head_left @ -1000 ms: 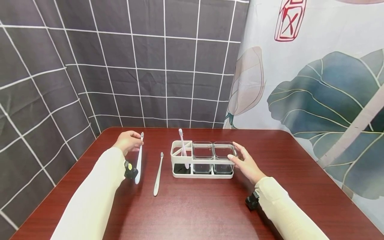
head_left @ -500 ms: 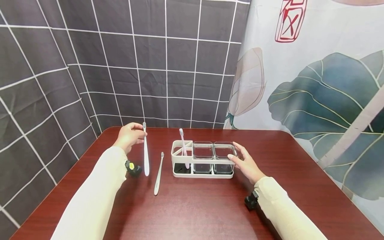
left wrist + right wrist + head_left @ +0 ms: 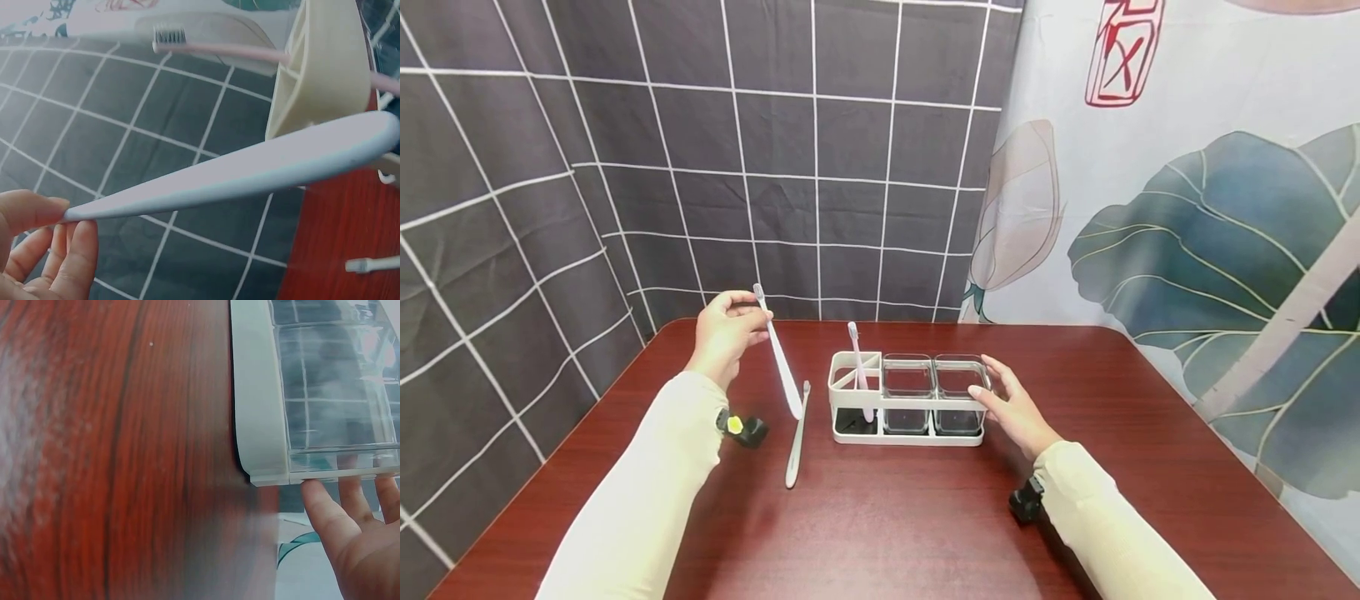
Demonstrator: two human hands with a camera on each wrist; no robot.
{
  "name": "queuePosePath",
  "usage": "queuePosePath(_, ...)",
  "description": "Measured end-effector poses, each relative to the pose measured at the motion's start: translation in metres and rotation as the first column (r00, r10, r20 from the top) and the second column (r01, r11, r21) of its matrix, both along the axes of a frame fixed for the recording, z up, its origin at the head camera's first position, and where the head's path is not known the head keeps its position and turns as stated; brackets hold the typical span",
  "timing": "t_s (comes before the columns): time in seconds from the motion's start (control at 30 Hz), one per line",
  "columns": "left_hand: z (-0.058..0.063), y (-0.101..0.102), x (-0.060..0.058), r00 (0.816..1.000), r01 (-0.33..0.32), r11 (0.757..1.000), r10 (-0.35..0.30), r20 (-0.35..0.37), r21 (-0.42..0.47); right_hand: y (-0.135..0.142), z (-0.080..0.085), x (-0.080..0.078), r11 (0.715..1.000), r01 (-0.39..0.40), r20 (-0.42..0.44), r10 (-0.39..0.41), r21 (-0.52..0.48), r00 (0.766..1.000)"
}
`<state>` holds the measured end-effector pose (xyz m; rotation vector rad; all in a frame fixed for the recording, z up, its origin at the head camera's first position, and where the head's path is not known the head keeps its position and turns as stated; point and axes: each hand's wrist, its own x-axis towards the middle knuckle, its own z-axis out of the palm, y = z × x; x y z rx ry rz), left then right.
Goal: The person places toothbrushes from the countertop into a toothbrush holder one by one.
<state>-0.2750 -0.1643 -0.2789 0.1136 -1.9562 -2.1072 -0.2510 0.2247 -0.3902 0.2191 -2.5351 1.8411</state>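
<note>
My left hand [image 3: 724,335] pinches a white toothbrush [image 3: 783,367] near its bristle end, between thumb and fingertips. Its thick handle slants down to the right, overlapping a grey-green toothbrush [image 3: 797,446] that lies on the table. In the left wrist view, the pale handle [image 3: 237,164] crosses in front of the cream holder. My right hand [image 3: 1017,408] grips the right end of the white toothbrush holder [image 3: 925,402], thumb at the front rail; in the right wrist view several fingertips [image 3: 314,490] touch its end. A pink toothbrush [image 3: 861,375] leans in the holder's left section.
Two clear square cups [image 3: 907,379] sit side by side in the holder's middle and right places. Everything stands on a dark red wooden table [image 3: 865,533]. Behind hang a grey gridded curtain [image 3: 775,125] and a white cloth with a lotus print [image 3: 1210,217].
My left hand has lifted the white toothbrush up and to the right, its handle end swinging toward the holder. The right hand and the holder stay put.
</note>
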Motion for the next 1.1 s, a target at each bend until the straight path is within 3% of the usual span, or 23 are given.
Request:
queuePosePath(0.37, 0.005, 0.019, 0.011, 0.987, -0.083, 0.985, 0.102, -0.123, 0.151, 0.000, 0.000, 0.001, 1.000, -0.001, 0.013, 0.001, 0.000, 1.000)
queuePosePath(0.63, 0.009, 0.034, 0.016, 0.954, -0.113, 0.964, 0.173, -0.245, 0.239, 0.000, 0.001, 0.001, 1.000, -0.002, 0.020, 0.003, -0.017, 1.000)
queuePosePath(0.93, 0.011, 0.054, 0.019, 0.929, -0.112, 0.936, 0.218, -0.299, 0.333, -0.001, 0.001, 0.001, 1.000, 0.005, 0.029, -0.004, -0.030, 1.000)
queuePosePath(1.1, 0.007, 0.065, 0.019, 0.921, -0.120, 0.937, 0.229, -0.316, 0.328, -0.002, 0.001, 0.002, 0.999, 0.005, 0.025, -0.005, -0.034, 1.000)
